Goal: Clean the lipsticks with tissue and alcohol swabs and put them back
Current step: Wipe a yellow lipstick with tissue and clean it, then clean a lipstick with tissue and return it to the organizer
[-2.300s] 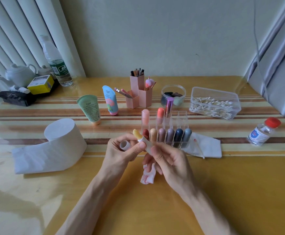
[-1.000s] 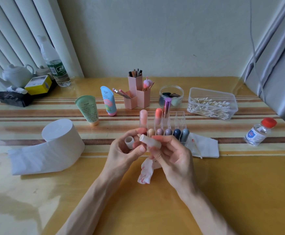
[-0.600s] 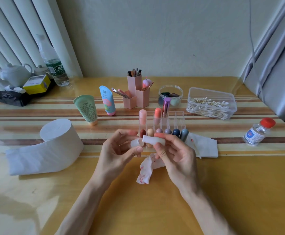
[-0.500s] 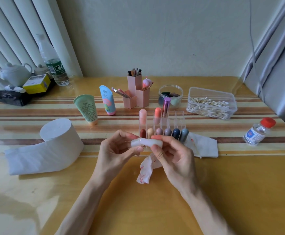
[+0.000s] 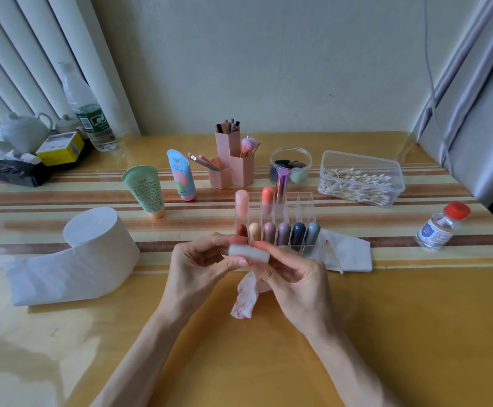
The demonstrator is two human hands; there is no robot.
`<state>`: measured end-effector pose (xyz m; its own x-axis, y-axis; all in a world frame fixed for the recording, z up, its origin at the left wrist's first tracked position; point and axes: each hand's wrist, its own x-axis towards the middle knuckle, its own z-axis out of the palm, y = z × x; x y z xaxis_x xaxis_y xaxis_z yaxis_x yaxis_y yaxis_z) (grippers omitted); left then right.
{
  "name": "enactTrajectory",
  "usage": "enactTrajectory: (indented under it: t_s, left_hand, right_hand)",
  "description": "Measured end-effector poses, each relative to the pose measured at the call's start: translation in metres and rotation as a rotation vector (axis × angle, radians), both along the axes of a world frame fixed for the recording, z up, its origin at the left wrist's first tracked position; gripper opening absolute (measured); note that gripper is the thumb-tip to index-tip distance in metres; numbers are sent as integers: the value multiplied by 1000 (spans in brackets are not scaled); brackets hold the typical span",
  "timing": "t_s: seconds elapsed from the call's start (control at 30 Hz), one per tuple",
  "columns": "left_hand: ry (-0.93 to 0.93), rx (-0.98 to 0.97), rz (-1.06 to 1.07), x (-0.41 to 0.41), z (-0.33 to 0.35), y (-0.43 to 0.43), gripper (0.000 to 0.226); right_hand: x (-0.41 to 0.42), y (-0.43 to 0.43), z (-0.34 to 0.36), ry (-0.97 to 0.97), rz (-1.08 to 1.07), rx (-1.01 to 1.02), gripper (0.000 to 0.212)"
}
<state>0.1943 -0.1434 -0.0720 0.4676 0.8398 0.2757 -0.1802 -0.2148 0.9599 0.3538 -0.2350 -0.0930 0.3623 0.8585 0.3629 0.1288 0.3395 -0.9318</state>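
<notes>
While both hands meet just in front of the clear organizer point(image 5: 304, 207), a white lipstick point(image 5: 248, 254) lies level between them, above the worktop point(image 5: 386, 333).
Past the tissue roll point(image 5: 92, 251) at far left, the left hand point(image 5: 195, 268) angles up from the lower edge, its grip pinching the lipstick's left end, thumb beneath and fingers on top. The tube's long axis runs left to right, parallel to the organizer's front row. The right hand point(image 5: 295, 280) pinches the right end the same way, a stained tissue point(image 5: 245, 301) dangling from under its curled lower fingers.
</notes>
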Motion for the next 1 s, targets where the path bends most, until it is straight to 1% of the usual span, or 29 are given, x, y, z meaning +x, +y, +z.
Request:
enactTrajectory:
  t_s: [0.1,0.2,0.27,0.33,0.37,0.4,0.47,0.57,0.7,0.87,1.0]
  left_hand:
    - [18,64,-17,3,4,-4,42]
    - [24,66,2,10,8,-3,50]
    - [45,78,18,13,12,0,49]
    - [53,94,24,15,20,7,42]
    - [59,107,34,16,25,11,39]
    - [82,138,64,17,30,18,36]
    - [172,262,157,20,42,33,37]
    - [306,450,261,30,55,56,34]
    - [425,557,281,51,59,77,27]
    - [575,710,275,67,48,89,32]
    - [646,760,234,70,41,95,33]
  right_hand:
    - [4,1,-4,6,3,3,40]
    - [7,0,-3,18,14,-2,45]
    - [9,-1,-1,-32,-11,-26,54]
    - [9,-1,-2,-108,-95,-62,62]
    - [9,0,-2,-109,-138,-70,59]
    - [9,1,-1,-94,-181,-68,50]
    - [11,2,1,-85,-284,-51,34]
    - [13,2,0,-128,-364,-39,28]
    - [15,2,-1,-186,-413,-72,10]
    - [14,1,0,-174,-424,-90,10]
    - [14,2,0,-195,-444,-82,6]
